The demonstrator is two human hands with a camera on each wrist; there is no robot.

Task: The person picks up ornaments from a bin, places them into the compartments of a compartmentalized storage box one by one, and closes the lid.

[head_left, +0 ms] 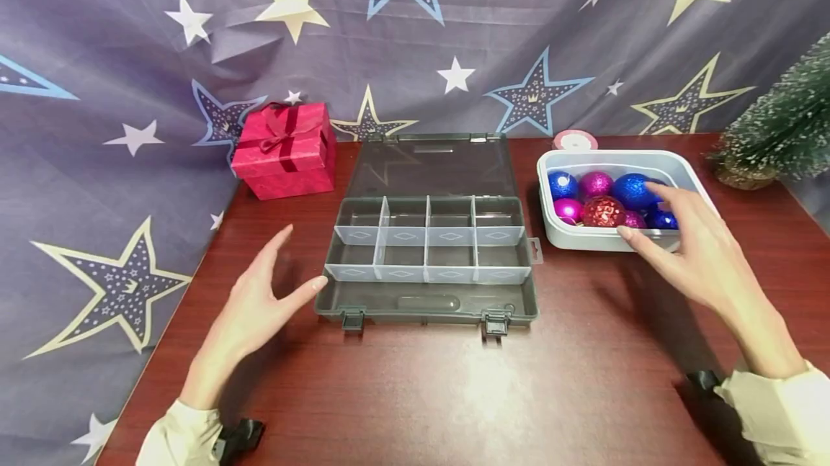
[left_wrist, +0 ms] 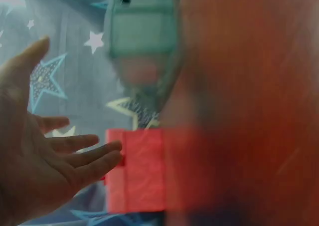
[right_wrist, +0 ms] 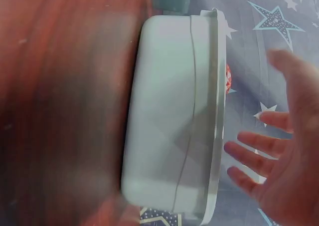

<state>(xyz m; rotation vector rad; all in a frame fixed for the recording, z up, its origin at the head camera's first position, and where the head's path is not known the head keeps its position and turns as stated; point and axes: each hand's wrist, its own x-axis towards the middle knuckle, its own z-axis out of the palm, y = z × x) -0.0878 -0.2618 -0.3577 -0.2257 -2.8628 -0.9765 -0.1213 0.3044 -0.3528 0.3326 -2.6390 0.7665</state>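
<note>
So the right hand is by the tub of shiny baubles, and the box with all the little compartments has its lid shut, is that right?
Not quite: the lid of the compartment box is open, swung back behind it, as the head view shows. The right hand is indeed by the tub of shiny baubles.

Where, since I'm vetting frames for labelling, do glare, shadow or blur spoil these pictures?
Head view: glare whitens the tabletop in front of the divided case, and a soft shadow lies below the right hand; left wrist view: the tabletop is smeared, the divided case soft, the star-printed cloth clearer; right wrist view: the tabletop blurs, the pale tub looks sharper.
</note>
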